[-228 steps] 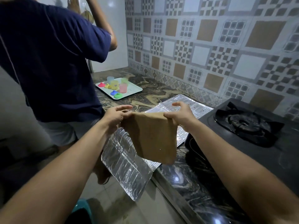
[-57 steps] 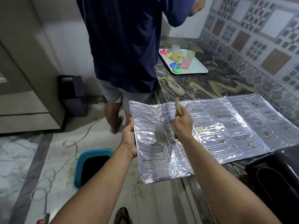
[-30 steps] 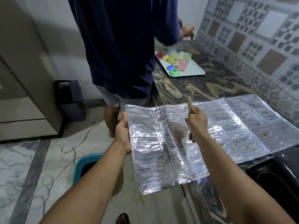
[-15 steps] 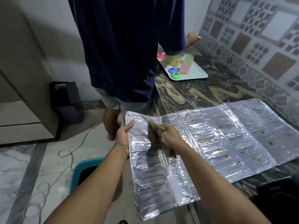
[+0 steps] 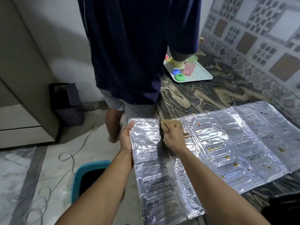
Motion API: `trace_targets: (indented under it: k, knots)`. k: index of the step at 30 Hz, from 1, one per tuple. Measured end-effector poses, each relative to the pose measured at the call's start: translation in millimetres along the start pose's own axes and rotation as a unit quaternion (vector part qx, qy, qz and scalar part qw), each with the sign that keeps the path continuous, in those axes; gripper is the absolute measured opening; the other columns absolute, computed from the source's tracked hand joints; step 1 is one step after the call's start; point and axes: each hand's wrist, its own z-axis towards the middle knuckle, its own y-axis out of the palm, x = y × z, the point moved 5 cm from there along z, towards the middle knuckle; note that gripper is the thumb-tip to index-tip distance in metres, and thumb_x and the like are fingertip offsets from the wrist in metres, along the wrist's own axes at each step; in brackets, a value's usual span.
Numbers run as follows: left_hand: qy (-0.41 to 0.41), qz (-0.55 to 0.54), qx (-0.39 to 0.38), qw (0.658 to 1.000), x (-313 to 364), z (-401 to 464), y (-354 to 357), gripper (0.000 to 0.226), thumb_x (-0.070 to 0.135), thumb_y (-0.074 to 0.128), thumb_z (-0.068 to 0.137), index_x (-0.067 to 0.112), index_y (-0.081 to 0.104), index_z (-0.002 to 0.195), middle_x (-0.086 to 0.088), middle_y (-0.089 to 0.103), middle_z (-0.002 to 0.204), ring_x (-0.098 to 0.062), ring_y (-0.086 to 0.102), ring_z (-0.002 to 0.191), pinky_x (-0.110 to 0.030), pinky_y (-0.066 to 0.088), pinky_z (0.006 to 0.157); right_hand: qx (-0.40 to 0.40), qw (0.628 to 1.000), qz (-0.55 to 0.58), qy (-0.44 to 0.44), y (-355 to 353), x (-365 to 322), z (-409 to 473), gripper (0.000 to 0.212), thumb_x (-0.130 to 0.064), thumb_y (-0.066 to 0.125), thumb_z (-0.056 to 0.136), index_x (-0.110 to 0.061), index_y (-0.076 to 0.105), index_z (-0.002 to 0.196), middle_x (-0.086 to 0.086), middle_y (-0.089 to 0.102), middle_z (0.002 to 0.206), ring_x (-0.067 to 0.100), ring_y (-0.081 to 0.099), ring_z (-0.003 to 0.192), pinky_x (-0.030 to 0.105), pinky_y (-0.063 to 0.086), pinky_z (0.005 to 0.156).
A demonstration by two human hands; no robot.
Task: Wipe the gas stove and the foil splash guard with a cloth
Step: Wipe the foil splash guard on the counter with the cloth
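Note:
The silver foil splash guard [image 5: 227, 153] lies unfolded on the marbled counter, its left panel hanging out past the counter edge over the floor. My left hand [image 5: 126, 140] grips that panel's left edge, thumb on top. My right hand [image 5: 172, 137] grips a bunched brown cloth [image 5: 172, 125] and presses it on the foil near the far edge, by the first fold. Yellow-brown food specks dot the middle and right panels. A dark corner of the gas stove [image 5: 285, 208] shows at the bottom right.
A person in a dark blue shirt [image 5: 134, 51] stands close ahead at the counter. A pale tray [image 5: 201, 75] with coloured cups lies beyond on the counter [image 5: 203, 96]. A teal bin [image 5: 88, 176] and loose cable [image 5: 68, 158] are on the floor at left.
My right hand with the cloth has moved up the foil toward its far edge and slightly right. My left hand keeps its hold on the left edge.

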Motion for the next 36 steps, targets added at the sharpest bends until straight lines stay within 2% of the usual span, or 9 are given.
trace_targets:
  k: [3,6,12,18,23,27,30,33,36]
  knots:
    - [-0.003,0.014,-0.026,1.0,0,-2,3,0.054,0.037,0.042,0.09,0.002,0.079,0.073,-0.019,0.074,0.083,-0.031,0.072,0.068,-0.039,0.06,0.059,-0.048,0.98,0.185,-0.058,-4,-30,-15,0.04,0.003,0.038,0.09,-0.026,0.064,0.1,0.001,0.06,0.081,0.011,0.059,0.072,0.026,0.048,0.058]
    - [0.004,-0.004,-0.032,0.999,3,-3,5,0.043,0.034,0.049,0.078,0.002,0.077,0.071,-0.018,0.073,0.077,-0.03,0.071,0.065,-0.038,0.06,0.059,-0.112,0.942,0.316,0.0,-14,-43,-25,0.038,0.008,0.039,0.092,-0.015,0.066,0.105,-0.017,0.06,0.06,-0.003,0.051,0.046,0.012,0.036,0.044]
    - [0.008,-0.017,-0.02,1.0,10,-3,9,0.069,0.05,0.034,0.096,0.003,0.079,0.077,-0.019,0.074,0.088,-0.031,0.073,0.076,-0.04,0.06,0.062,0.131,0.949,0.286,0.027,-52,-27,2,0.046,0.004,0.039,0.083,-0.02,0.063,0.113,0.006,0.067,0.096,0.026,0.064,0.077,0.037,0.054,0.058]
    - [0.005,0.032,0.007,0.999,13,-7,15,0.084,0.065,0.024,0.094,0.003,0.078,0.08,-0.018,0.075,0.082,-0.029,0.073,0.07,-0.038,0.059,0.06,-0.017,0.979,0.2,-0.041,-8,-56,-17,0.023,0.0,0.037,0.097,0.003,0.058,0.105,0.016,0.056,0.078,-0.001,0.048,0.052,0.016,0.038,0.047]
    - [-0.013,0.032,0.052,0.998,12,5,4,0.086,0.06,0.018,0.097,0.009,0.077,0.062,-0.011,0.072,0.067,-0.019,0.072,0.058,-0.023,0.055,0.046,-0.081,0.948,0.295,-0.083,23,-75,-40,0.054,0.009,0.04,0.087,-0.01,0.054,0.135,0.005,0.052,0.139,0.008,0.049,0.127,0.024,0.038,0.107]
    - [0.036,0.115,0.072,0.99,10,4,1,0.057,0.042,0.037,0.1,0.01,0.071,0.068,-0.005,0.066,0.062,-0.01,0.069,0.056,-0.015,0.051,0.048,-0.13,0.891,0.434,-0.036,18,-97,-64,0.056,0.021,0.03,0.087,-0.002,0.056,0.131,0.014,0.06,0.128,-0.01,0.06,0.063,0.005,0.045,0.059]
    - [-0.004,0.093,0.097,0.991,3,10,-9,0.077,0.046,0.026,0.103,0.033,0.07,0.041,0.015,0.065,0.049,0.004,0.063,0.047,-0.012,0.048,0.043,-0.15,0.839,0.523,-0.002,14,-98,-72,0.053,0.013,0.037,0.091,-0.022,0.077,0.098,0.004,0.072,0.098,0.0,0.064,0.069,0.012,0.048,0.06]
    - [0.002,0.133,0.12,0.984,10,-3,2,0.077,0.06,0.025,0.098,0.009,0.079,0.08,-0.003,0.072,0.069,-0.016,0.07,0.068,-0.023,0.055,0.059,-0.174,0.773,0.607,0.06,2,-90,-73,0.036,-0.001,0.042,0.097,-0.019,0.073,0.097,0.004,0.074,0.089,0.019,0.066,0.074,0.029,0.054,0.064]
    - [0.012,0.173,0.173,0.97,19,-4,4,0.067,0.049,0.025,0.102,-0.006,0.053,0.128,-0.01,0.066,0.095,-0.03,0.06,0.099,-0.032,0.047,0.081,-0.109,0.734,0.665,0.086,-24,-69,-59,0.03,-0.009,0.04,0.101,-0.018,0.066,0.112,0.008,0.073,0.1,0.024,0.068,0.081,0.037,0.057,0.069]
